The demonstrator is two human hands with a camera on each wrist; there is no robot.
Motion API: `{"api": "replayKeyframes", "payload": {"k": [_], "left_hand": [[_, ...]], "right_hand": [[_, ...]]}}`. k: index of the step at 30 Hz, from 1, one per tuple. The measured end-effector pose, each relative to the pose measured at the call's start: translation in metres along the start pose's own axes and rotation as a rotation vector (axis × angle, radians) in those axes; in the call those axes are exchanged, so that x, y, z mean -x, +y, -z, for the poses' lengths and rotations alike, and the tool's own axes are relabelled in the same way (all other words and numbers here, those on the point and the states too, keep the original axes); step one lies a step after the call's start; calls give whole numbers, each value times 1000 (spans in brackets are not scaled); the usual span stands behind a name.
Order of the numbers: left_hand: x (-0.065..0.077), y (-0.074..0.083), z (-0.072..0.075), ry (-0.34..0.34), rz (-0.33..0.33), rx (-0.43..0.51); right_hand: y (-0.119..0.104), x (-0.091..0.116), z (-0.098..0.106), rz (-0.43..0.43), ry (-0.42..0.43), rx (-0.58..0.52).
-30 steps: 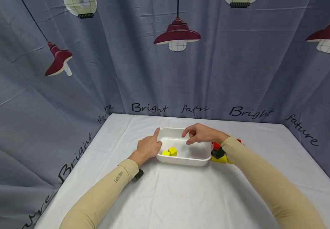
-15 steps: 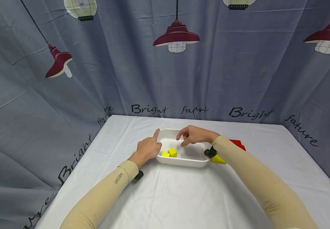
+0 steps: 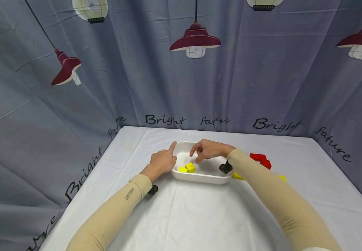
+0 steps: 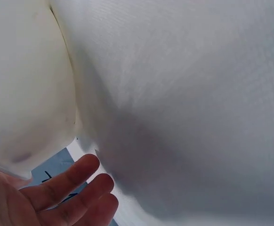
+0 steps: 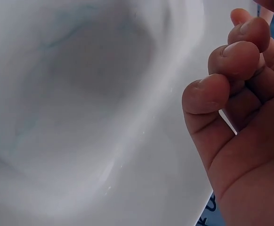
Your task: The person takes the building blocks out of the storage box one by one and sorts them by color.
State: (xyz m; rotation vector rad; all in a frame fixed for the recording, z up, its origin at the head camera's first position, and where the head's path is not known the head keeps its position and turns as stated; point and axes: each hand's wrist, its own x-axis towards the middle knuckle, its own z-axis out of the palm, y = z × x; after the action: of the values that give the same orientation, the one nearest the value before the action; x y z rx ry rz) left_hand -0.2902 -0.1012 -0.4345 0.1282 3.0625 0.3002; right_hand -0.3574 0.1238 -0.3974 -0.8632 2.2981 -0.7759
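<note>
A white rectangular tray [image 3: 201,178] lies on the table with two yellow blocks [image 3: 190,168] in its near left corner. At the tray's left side is my left hand [image 3: 163,161], index finger straight along the rim. In the left wrist view several of its fingers [image 4: 78,193] stay loosely extended outside the tray wall [image 4: 31,89]. Over the tray's interior hovers my right hand [image 3: 211,149], thumb and index finger apart. The right wrist view has the other fingers [image 5: 207,96] loosely curled, with nothing visible in them, beside the white tray surface [image 5: 80,117].
Right of the tray lie red blocks [image 3: 258,157] and yellow blocks [image 3: 238,176], partly hidden behind the right sleeve [image 3: 272,195]. A white cloth [image 3: 193,216] covers the table. A grey printed curtain [image 3: 137,69] hangs behind and at the sides.
My right hand has moved left over the tray, closer to the two yellow blocks. More of the red blocks shows on the right. My left hand keeps its place at the rim.
</note>
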Motion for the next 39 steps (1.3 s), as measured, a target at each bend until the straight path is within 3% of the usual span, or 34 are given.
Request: {"api": "replayKeyframes", "payload": {"k": [16,24,39], "left_hand": [[0,-3,4,9,-26,-4],[1,-3,5,5,-10,3],[2,-3,-3,42,23,63]], "right_hand": [[0,-10,-4,-10,7,-3],[-2,-12,-6,6,-13,11],[4,-18,-15,-55,-70,12]]}}
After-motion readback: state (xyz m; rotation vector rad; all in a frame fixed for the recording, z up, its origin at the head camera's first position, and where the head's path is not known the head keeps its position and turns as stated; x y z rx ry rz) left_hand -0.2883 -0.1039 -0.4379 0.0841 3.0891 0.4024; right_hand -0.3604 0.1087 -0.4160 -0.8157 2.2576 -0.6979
